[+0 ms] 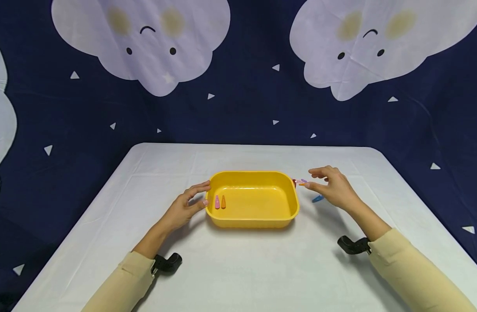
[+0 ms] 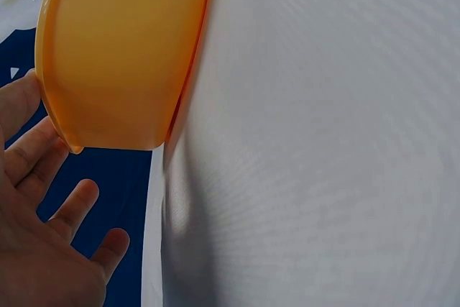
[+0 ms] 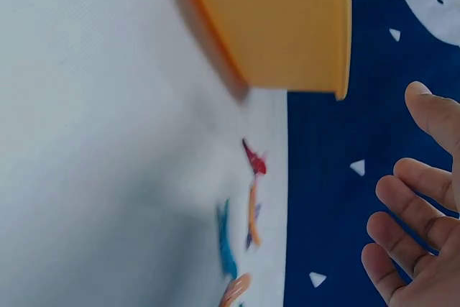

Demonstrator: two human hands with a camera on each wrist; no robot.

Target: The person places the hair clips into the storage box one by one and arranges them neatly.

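A yellow plastic basin (image 1: 252, 223) stands mid-table. Inside, near its left end, lie a pink hair clip (image 1: 217, 202) and an orange hair clip (image 1: 223, 202). The left hand (image 1: 185, 203) touches the basin's left rim with thumb and fingertips, its other fingers spread in the left wrist view. To the right of the basin, the right hand (image 1: 337, 187) hovers over several loose clips, fingers slightly bent and nothing visible between them. Among these are a blue clip (image 1: 318, 198), a red clip (image 3: 255, 157) and an orange clip (image 3: 253, 213); the hand partly hides the group in the head view.
A white cloth covers the table (image 1: 238, 268). Behind it hangs a dark blue curtain (image 1: 246, 112) with white clouds and small triangles. Each wrist carries a black camera mount, one on the left (image 1: 168, 263) and one on the right (image 1: 352, 245).
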